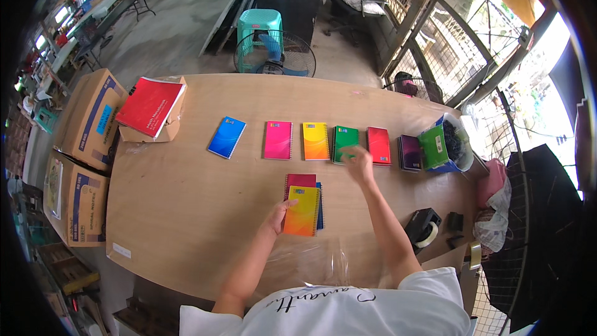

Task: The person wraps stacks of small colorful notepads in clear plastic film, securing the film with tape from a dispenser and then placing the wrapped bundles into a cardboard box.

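Note:
My left hand [279,216] is closed on the left edge of a small fanned stack of spiral notebooks. A yellow-orange notebook [302,211] lies on top, with a dark red notebook [301,179] and a dark blue notebook [320,206] showing behind it. My right hand [359,163] is over the right side of a green notebook [344,140]; its fingers are bent and blurred, and contact cannot be made out. In the same row lie a blue notebook [227,137], a pink notebook [278,140], a yellow notebook [316,141], a red notebook [378,145] and dark purple notebooks [410,152].
Cardboard boxes [93,118] and a red-covered book [151,106] stand at the left. To the right are a green-and-white container [433,148] with dark contents and a tape dispenser [423,227]. Clear plastic wrap [311,261] lies near my body. A fan [274,56] stands beyond the table [180,211].

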Tool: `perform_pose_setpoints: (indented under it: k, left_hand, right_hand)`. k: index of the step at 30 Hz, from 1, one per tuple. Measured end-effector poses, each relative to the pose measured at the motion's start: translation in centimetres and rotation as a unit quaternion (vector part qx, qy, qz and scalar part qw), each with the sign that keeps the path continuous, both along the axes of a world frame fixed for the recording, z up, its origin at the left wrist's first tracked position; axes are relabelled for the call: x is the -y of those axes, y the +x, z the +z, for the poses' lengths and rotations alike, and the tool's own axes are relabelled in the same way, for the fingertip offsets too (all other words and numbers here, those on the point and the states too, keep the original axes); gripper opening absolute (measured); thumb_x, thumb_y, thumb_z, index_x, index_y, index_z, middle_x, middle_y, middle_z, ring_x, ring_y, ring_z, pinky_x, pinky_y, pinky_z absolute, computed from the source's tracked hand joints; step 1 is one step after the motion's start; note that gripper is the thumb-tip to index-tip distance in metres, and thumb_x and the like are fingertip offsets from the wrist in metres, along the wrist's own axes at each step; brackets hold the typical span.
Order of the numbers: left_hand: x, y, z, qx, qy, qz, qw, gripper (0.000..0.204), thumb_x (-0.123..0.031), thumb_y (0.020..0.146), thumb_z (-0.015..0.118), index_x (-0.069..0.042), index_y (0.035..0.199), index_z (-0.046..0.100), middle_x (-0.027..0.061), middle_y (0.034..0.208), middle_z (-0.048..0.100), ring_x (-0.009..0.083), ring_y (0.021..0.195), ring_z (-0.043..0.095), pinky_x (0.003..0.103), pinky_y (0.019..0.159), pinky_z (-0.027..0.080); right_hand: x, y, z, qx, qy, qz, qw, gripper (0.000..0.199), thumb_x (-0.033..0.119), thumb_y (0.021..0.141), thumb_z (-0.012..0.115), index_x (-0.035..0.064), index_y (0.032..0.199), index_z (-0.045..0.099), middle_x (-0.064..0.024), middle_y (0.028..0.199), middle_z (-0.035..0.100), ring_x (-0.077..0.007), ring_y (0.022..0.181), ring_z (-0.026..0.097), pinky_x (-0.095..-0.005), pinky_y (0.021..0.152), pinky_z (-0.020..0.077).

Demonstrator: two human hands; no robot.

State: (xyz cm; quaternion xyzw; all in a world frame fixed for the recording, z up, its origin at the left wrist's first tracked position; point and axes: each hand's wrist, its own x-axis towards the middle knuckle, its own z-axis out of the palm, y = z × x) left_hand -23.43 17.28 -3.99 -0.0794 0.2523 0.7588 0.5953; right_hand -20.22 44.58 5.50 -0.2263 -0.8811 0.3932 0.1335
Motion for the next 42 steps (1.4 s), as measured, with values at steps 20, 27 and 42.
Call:
perform_pose_setpoints:
  k: [20,27,42]
  left_hand:
    - [-2.6,-2.0,1.9,-0.136,-0.079,0.082,0.984,0.047,-0.017,0.084,0.067,-0.001,0.125,0.049,0.0122,0.115,0.060,0.0240,0.104,0.060,0.040,0.087,0.051]
    - [-3.5,-0.9,2.8,-0.145,-0.009,0.111,0.983,0.061,-0.028,0.086,0.068,-0.011,0.136,0.037,0.0072,0.124,0.055,0.0242,0.114,0.054,0.043,0.094,0.048]
    - [-2.6,1.9,-0.7,-0.032,0.017,-0.053,0.998,0.053,-0.034,0.089,0.057,0.000,0.129,0.048,0.0142,0.117,0.061,0.0239,0.103,0.063,0.041,0.091,0.051]
  right_hand:
    - [-8.3,0.1,-4.4,-0.130,-0.382,-0.141,0.904,0.030,0.003,0.081,0.068,-0.0019,0.110,0.060,-0.0063,0.086,0.065,-0.0103,0.079,0.060,-0.0230,0.068,0.0473]
    - [3.1,4.6,4.0,-0.110,-0.532,0.006,0.840,0.041,-0.003,0.079,0.067,-0.0002,0.119,0.058,-0.0089,0.091,0.066,-0.0127,0.084,0.063,-0.0268,0.067,0.0518]
    - [-10.4,1.8,-3.4,0.120,0.147,-0.340,0.921,0.030,0.030,0.083,0.066,0.0043,0.096,0.068,-0.0194,0.112,0.057,-0.0362,0.105,0.055,-0.0460,0.087,0.0481]
